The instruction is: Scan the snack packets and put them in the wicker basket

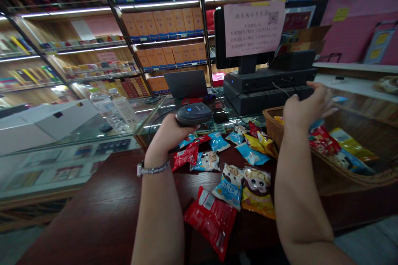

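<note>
My left hand [172, 132] is wrapped around a dark handheld barcode scanner [193, 114] with a small blue light on top, held above the table. Over the left part of a wicker basket [336, 178] is my right hand [306, 105], its fingers apart and slightly blurred. A bit of blue packaging [317, 124] shows just below that hand. Inside the basket are several snack bags, including a red one [325, 140]. Between my arms, more snack bags lie on the table: a red bag [213, 217], a blue-and-white bag [230, 186] and a yellow bag [257, 190] are nearest.
A monitor [219, 37] with a pink paper sign [255, 27] stands behind the basket on black boxes [248, 95]. Further left are a laptop [185, 84], plastic bottles [107, 109] and a white box [52, 120] on a glass counter. Shelves of boxed goods line the back.
</note>
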Motion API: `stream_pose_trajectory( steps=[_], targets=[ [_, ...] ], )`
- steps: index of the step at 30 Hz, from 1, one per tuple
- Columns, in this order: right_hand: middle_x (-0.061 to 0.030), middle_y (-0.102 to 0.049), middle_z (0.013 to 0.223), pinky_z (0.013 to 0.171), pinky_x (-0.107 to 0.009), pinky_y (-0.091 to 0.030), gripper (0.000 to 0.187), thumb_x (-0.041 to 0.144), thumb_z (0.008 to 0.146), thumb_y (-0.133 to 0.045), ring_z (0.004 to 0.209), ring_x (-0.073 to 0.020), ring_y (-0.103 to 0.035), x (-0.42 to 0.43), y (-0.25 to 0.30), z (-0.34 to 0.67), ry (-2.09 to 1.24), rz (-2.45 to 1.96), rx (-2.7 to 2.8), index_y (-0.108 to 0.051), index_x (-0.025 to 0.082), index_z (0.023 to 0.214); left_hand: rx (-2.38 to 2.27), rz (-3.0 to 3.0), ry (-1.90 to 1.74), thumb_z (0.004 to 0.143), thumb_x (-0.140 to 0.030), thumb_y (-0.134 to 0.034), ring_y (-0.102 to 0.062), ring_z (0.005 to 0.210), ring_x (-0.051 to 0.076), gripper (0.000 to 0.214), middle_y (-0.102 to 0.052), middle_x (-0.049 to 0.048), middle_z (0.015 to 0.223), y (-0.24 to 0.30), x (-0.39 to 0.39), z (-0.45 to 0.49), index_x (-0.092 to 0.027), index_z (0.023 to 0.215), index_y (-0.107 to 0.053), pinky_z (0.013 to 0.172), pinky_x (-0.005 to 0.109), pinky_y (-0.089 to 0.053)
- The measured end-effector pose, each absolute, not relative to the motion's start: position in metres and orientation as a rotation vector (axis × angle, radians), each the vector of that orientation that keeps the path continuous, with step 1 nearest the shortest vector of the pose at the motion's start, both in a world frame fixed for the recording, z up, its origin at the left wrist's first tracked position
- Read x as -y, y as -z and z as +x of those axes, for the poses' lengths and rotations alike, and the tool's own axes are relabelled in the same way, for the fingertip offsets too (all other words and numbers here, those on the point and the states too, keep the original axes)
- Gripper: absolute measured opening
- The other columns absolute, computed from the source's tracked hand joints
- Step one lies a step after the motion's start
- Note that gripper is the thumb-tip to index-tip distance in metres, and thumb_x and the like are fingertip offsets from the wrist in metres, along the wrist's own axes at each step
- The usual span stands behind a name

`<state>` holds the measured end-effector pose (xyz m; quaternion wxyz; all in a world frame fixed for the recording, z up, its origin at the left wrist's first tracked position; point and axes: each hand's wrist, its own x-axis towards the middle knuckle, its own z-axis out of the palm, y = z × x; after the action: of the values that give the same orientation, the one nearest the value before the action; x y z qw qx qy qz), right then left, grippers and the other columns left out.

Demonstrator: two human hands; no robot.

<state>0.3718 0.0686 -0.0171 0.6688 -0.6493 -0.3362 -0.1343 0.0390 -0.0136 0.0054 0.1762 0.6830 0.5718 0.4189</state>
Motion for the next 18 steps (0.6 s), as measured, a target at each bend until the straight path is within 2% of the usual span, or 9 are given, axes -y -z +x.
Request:
stream_pose_trajectory(
  steps=[3, 5, 8, 13, 15, 18],
  targets=[
    [-0.012, -0.067, 0.115, 0.105, -0.056, -0.043, 0.035, 0.013, 0.072, -0.061, 0.114, -0.0304, -0.061, -0.085, 0.023, 0.36, 0.116, -1.287, 1.054, -0.063, 0.019, 0.106, -1.625, 1.912, -1.191, 0.071, -0.03, -0.076, -0.052, 0.042, 0.012, 0.021, -0.058, -0.0018, 0.049, -0.005, 0.013, 0.038, -0.014, 0.085, -0.073, 0.044, 0.023, -0.044],
    [-0.0096, -0.071, 0.1, 0.094, -0.045, -0.052, 0.028, 0.016, 0.073, -0.064, 0.097, -0.025, -0.067, -0.098, 0.031, 0.346, -0.173, -1.191, 1.275, -0.065, 0.017, 0.101, -1.635, 1.918, -1.186, 0.07, -0.031, -0.076, -0.052, 0.042, 0.012, 0.021, -0.059, -0.0015, 0.05, -0.004, 0.013, 0.036, -0.014, 0.083, -0.072, 0.044, 0.023, -0.044],
    [-0.0078, -0.073, 0.089, 0.082, -0.036, -0.054, 0.024, 0.02, 0.073, -0.07, 0.084, -0.0208, -0.069, -0.111, 0.045, 0.319, -0.56, -1.166, 1.535, -0.069, 0.015, 0.097, -1.639, 1.929, -1.183, 0.071, -0.031, -0.076, -0.054, 0.043, 0.012, 0.021, -0.06, -0.0011, 0.051, -0.004, 0.013, 0.034, -0.014, 0.082, -0.071, 0.044, 0.023, -0.045],
    [-0.0079, -0.076, 0.092, 0.076, -0.029, -0.052, 0.019, 0.026, 0.076, -0.072, 0.086, -0.0206, -0.07, -0.1, 0.053, 0.271, -0.643, -1.194, 2.066, -0.074, 0.016, 0.092, -1.622, 1.921, -1.217, 0.07, -0.032, -0.076, -0.055, 0.044, 0.013, 0.021, -0.061, -0.0007, 0.054, -0.005, 0.015, 0.033, -0.016, 0.08, -0.067, 0.045, 0.024, -0.046],
    [-0.0076, -0.076, 0.099, 0.079, -0.029, -0.052, 0.023, 0.03, 0.077, -0.074, 0.092, -0.0222, -0.07, -0.088, 0.053, 0.248, -0.651, -1.169, 2.325, -0.076, 0.018, 0.096, -1.627, 1.907, -1.224, 0.069, -0.032, -0.076, -0.055, 0.045, 0.014, 0.021, -0.061, -0.0001, 0.055, -0.006, 0.016, 0.033, -0.016, 0.078, -0.066, 0.046, 0.024, -0.046],
    [-0.0105, -0.073, 0.12, 0.093, -0.033, -0.05, 0.038, 0.033, 0.078, -0.073, 0.111, -0.0281, -0.066, -0.071, 0.062, 0.211, -0.579, -1.156, 2.685, -0.074, 0.019, 0.114, -1.633, 1.9, -1.22, 0.068, -0.031, -0.076, -0.056, 0.046, 0.014, 0.02, -0.061, 0.0001, 0.056, -0.006, 0.017, 0.031, -0.016, 0.077, -0.065, 0.046, 0.024, -0.046]
  ],
)
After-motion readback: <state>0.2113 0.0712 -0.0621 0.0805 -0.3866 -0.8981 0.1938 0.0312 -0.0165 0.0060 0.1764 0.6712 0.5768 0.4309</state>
